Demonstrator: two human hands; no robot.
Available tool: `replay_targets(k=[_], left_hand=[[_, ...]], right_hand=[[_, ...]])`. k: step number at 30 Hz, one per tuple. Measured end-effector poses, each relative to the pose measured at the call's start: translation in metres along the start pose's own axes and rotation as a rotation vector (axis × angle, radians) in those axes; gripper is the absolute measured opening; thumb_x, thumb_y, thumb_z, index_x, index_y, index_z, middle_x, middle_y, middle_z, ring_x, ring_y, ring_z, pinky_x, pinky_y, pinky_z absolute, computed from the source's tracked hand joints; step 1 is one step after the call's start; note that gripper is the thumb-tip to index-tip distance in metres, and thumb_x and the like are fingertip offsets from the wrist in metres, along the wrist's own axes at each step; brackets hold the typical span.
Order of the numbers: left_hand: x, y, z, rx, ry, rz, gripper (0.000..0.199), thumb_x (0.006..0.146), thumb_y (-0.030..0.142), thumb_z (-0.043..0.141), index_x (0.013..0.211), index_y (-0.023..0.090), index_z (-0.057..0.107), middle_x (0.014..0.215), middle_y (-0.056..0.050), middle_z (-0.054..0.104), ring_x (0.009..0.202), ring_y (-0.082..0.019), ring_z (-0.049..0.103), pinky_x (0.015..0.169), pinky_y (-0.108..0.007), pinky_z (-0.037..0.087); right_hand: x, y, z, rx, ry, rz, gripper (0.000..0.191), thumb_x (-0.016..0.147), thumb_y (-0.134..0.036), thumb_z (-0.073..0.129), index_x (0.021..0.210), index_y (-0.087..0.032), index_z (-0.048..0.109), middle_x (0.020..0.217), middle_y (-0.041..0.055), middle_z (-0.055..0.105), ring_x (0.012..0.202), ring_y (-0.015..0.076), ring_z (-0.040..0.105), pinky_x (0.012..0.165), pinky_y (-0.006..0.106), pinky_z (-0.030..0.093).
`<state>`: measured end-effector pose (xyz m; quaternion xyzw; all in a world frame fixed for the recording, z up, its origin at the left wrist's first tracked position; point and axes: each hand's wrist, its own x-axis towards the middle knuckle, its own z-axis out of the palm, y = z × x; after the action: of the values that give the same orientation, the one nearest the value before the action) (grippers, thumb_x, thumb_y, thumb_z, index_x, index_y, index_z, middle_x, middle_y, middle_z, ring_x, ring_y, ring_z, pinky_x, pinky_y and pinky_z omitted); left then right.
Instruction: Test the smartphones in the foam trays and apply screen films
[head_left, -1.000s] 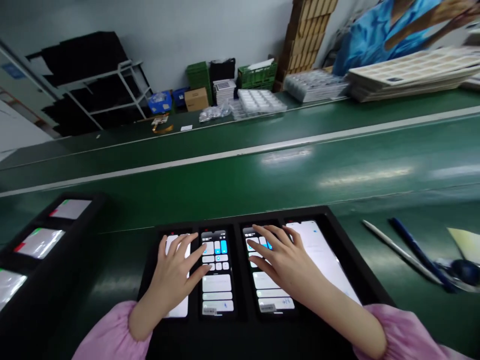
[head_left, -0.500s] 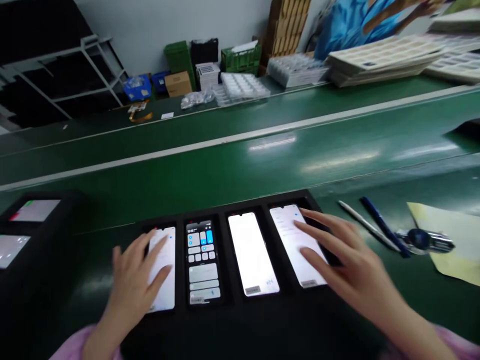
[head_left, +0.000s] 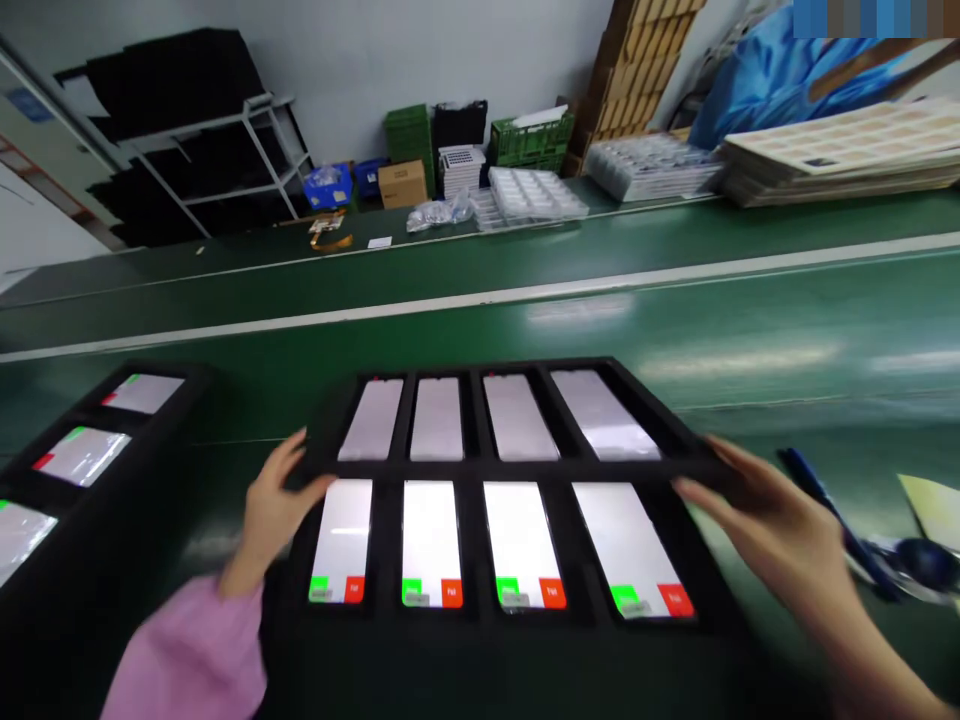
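A black tray (head_left: 472, 470) holds several smartphones in two rows of slots. The front-row phones, such as one phone (head_left: 431, 530), glow white with a green and a red box at the bottom of each screen. Dimmer, greyish-white screens show on the back-row phones, including a phone (head_left: 517, 415). My left hand (head_left: 277, 505) grips the tray's left side, thumb on top near the middle divider. On the right side, my right hand (head_left: 772, 520) holds the tray the same way, its thumb on top and its other fingers partly hidden by the edge.
Another black tray (head_left: 161, 425) with lit phones lies at the left. At the right are a blue pen (head_left: 817, 490) and yellow paper (head_left: 930, 510). Across the green belt (head_left: 450, 330) stand clear plastic trays (head_left: 536, 195), stacked trays (head_left: 840, 150) and a person in blue (head_left: 757, 80).
My hands have left the phone screens and now hold the tray's two sides. Two rows of phones show instead of one, with green and red boxes on the front screens. The view has shifted.
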<state>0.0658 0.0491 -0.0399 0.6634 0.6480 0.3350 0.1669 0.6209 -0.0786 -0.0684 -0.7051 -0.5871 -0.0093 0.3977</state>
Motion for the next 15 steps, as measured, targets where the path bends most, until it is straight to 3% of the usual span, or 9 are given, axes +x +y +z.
replay_targets(k=[2,4,8,10,13,15], left_hand=[[0.041,0.019,0.008,0.008,-0.003,0.07,0.095,0.081,0.071,0.073,0.157,0.022,0.045,0.143,-0.014,0.069,0.132,-0.031,0.067,0.116,-0.05,0.055],[0.053,0.029,0.008,0.022,0.012,0.127,0.084,0.086,0.069,0.068,0.154,0.023,0.05,0.147,-0.013,0.067,0.133,-0.03,0.067,0.114,-0.048,0.055],[0.02,0.042,-0.005,0.064,-0.054,0.2,0.051,0.091,0.066,0.064,0.122,0.028,0.074,0.133,-0.008,0.074,0.124,-0.032,0.07,0.092,-0.043,0.063],[-0.003,0.058,-0.003,0.146,-0.131,0.324,0.04,0.094,0.062,0.063,0.115,0.031,0.078,0.131,-0.006,0.075,0.123,-0.033,0.069,0.096,-0.047,0.061],[-0.032,0.101,0.02,0.358,-0.212,0.664,0.034,0.105,0.047,0.05,0.118,0.032,0.077,0.132,-0.007,0.074,0.124,-0.033,0.067,0.116,-0.066,0.044],[-0.043,0.134,0.046,0.427,-0.285,0.814,0.036,0.108,0.037,0.043,0.117,0.029,0.077,0.132,-0.008,0.073,0.124,-0.032,0.066,0.118,-0.07,0.04]], right_hand=[[0.032,0.0,0.012,0.055,0.02,-0.003,0.071,0.1,-0.064,0.057,0.155,-0.019,0.053,0.118,0.02,0.077,0.097,0.0321,0.079,0.082,0.042,0.066],[0.042,-0.005,0.017,0.055,0.006,-0.026,0.065,0.102,-0.062,0.054,0.151,-0.019,0.057,0.126,0.0196,0.074,0.108,0.0332,0.076,0.092,0.048,0.065],[0.021,-0.025,0.007,-0.011,-0.133,-0.15,0.036,0.105,-0.051,0.054,0.118,-0.026,0.077,0.13,0.0114,0.074,0.117,0.0289,0.072,0.102,0.049,0.06],[0.017,-0.036,0.007,-0.067,-0.241,-0.216,0.033,0.106,-0.046,0.052,0.106,-0.029,0.08,0.132,0.0091,0.073,0.12,0.0279,0.069,0.102,0.048,0.059],[0.027,-0.048,0.02,-0.179,-0.357,-0.256,0.031,0.106,-0.045,0.054,0.109,-0.03,0.081,0.143,0.0104,0.068,0.128,0.0339,0.062,0.1,0.056,0.055],[0.036,-0.054,0.031,-0.251,-0.389,-0.259,0.034,0.107,-0.046,0.053,0.108,-0.027,0.081,0.151,0.0134,0.062,0.135,0.0382,0.055,0.102,0.06,0.05]])
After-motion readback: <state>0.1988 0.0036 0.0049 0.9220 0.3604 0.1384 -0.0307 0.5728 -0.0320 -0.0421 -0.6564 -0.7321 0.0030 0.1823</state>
